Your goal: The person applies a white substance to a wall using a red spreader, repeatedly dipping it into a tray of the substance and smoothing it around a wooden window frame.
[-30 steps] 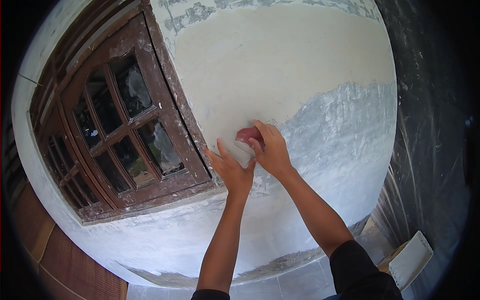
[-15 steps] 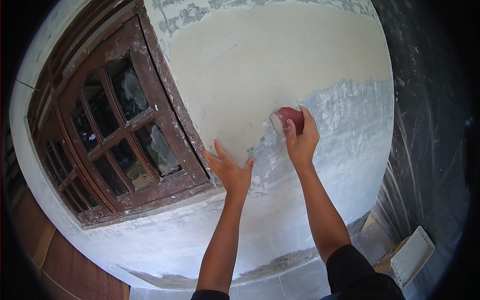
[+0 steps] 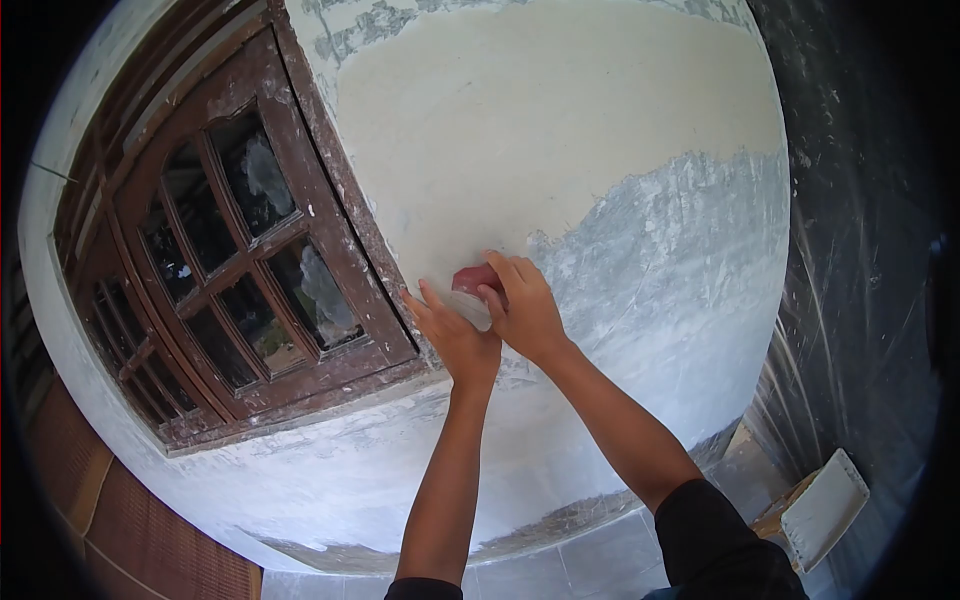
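Observation:
My right hand point(image 3: 530, 308) grips a dark red putty scraper point(image 3: 474, 279), its broad edge pale and coated whitish. That pale edge is turned toward my left hand point(image 3: 456, 340) and overlaps its fingers in this view. My left hand is open, with fingers spread up against the wall beside the lower corner of the window frame. Both hands are at the lower border of a cream-coloured coat of putty point(image 3: 560, 110) on the wall. Rough grey-white wall surface point(image 3: 660, 270) shows to the right and below.
A brown wooden window point(image 3: 250, 250) with glass panes and white splatters fills the left side. Dark sheeting point(image 3: 850, 250) hangs at the right. A white-smeared tray point(image 3: 825, 510) stands at lower right on grey floor tiles point(image 3: 520, 575).
My right hand has moved left and down along the wall with the scraper, ending up against my left hand. The left hand has hardly moved. More cream putty now shows near the hands.

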{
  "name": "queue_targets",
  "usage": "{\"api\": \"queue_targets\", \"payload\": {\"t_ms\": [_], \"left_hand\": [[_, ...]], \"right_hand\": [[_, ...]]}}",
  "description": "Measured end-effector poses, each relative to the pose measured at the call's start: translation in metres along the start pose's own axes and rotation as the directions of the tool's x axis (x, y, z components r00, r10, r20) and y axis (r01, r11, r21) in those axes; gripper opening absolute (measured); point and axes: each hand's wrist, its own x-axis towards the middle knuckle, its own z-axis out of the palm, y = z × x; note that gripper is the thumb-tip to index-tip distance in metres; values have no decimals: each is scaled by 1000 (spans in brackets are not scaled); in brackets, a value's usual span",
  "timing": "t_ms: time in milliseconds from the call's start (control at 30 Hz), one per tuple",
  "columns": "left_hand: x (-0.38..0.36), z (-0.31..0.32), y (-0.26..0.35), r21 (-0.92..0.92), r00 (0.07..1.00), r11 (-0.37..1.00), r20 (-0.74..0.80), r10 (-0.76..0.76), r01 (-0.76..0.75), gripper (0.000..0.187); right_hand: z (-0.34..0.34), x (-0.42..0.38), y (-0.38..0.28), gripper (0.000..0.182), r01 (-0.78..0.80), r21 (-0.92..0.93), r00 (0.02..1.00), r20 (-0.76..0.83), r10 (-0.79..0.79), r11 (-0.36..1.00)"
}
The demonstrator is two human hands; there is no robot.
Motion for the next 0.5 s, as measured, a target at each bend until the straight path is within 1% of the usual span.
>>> {"api": "queue_targets", "payload": {"t_ms": [33,67,133,167,233,267,333,367,400,467,500], "left_hand": [[2,0,-1,-15,999,1000,-31,12,-13,129],[2,-2,0,-13,999,1000,-33,15,-15,129],[1,-9,8,-36,994,995,55,-94,96,129],[1,-9,8,-39,994,994,52,-96,98,129],[1,-9,8,-35,995,996,53,-85,87,131],[1,-4,3,-38,995,995,53,-85,87,131],[1,6,-8,21,996,998,-71,58,-57,133],[0,7,-9,21,995,998,-73,61,-59,133],[0,4,-6,-4,996,998,-60,67,-68,134],[0,-5,-2,-28,996,996,-49,78,-79,135],[-1,-10,0,-21,999,999,20,32,-31,132]], "right_hand": [[1,2,5,47,-36,-3,999,-9,36,999],[-8,4,14,46,-97,-53,988,-128,90,994],[-32,11,29,43,-219,-104,913,-372,166,970],[-39,12,33,44,-210,-145,884,-451,124,967],[-32,11,14,46,-142,-51,935,-335,117,988],[-22,6,4,48,-112,-1,973,-202,110,994],[0,-4,-5,48,-35,33,999,-8,35,999],[7,-5,-5,48,-9,38,997,71,6,999],[5,-4,0,48,-7,39,998,64,4,999],[-13,1,20,46,-132,-19,979,-159,127,991],[-25,3,27,45,-192,-50,941,-293,170,980]]}}
